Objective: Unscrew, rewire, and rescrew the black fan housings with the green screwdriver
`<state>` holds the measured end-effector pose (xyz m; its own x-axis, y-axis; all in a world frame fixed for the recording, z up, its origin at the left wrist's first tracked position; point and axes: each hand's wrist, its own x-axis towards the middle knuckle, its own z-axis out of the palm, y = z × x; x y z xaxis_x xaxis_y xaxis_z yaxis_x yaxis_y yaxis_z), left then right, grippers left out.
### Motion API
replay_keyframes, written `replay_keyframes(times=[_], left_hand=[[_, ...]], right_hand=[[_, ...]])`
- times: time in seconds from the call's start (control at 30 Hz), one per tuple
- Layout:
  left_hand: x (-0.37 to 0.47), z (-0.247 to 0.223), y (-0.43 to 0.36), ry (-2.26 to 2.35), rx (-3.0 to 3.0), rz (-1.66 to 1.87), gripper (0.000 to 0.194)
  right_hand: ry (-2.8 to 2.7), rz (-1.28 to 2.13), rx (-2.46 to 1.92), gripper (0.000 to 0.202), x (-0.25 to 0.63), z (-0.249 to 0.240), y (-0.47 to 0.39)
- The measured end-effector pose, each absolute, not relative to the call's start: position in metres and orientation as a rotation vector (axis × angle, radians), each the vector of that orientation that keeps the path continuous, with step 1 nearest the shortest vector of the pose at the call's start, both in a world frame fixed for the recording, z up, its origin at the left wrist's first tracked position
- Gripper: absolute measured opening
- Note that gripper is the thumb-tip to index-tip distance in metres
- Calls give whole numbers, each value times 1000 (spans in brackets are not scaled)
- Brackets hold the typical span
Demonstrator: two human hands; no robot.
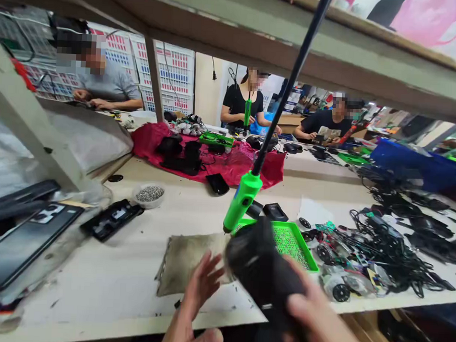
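Observation:
My right hand [320, 306] is wrapped round the lower part of a black handheld appliance [257, 263] with a thick rounded end; motion blur hides its details. Just left of it, my left hand [197, 303] is open with fingers apart, holding nothing. A grey-beige cloth pad [182, 262] lies on the bench beyond my left hand. Above the appliance hangs a green electric screwdriver [244, 202], tip down, on a black cord. Partly hidden behind the appliance is a green tray [291, 244] of small metal screws.
Wires and motor parts [371, 253] are heaped at right. On the left are a screw bowl [149, 194], a black housing [112, 219] and a smartphone [28, 243]. Black parts rest on a red cloth [149, 142]. A shelf beam [234, 25] crosses overhead; several people work beyond.

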<state>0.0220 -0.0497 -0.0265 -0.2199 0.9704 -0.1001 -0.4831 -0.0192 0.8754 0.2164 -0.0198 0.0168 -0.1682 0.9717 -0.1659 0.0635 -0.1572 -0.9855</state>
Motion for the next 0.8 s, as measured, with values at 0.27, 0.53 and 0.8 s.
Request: replay_keyframes(times=[0.27, 0.53, 0.8], left_hand=[[-14, -40, -51, 1155, 289, 1587, 82], [-30, -30, -40, 1184, -52, 1551, 47], [-45, -43, -43, 1034, 34, 1446, 89]], right_hand=[[-1656, 1359, -1232, 74, 120, -38, -40], [-1643, 1188, -1220, 85, 101, -61, -53], [-1680, 1130, -1272, 83, 84, -44, -40]])
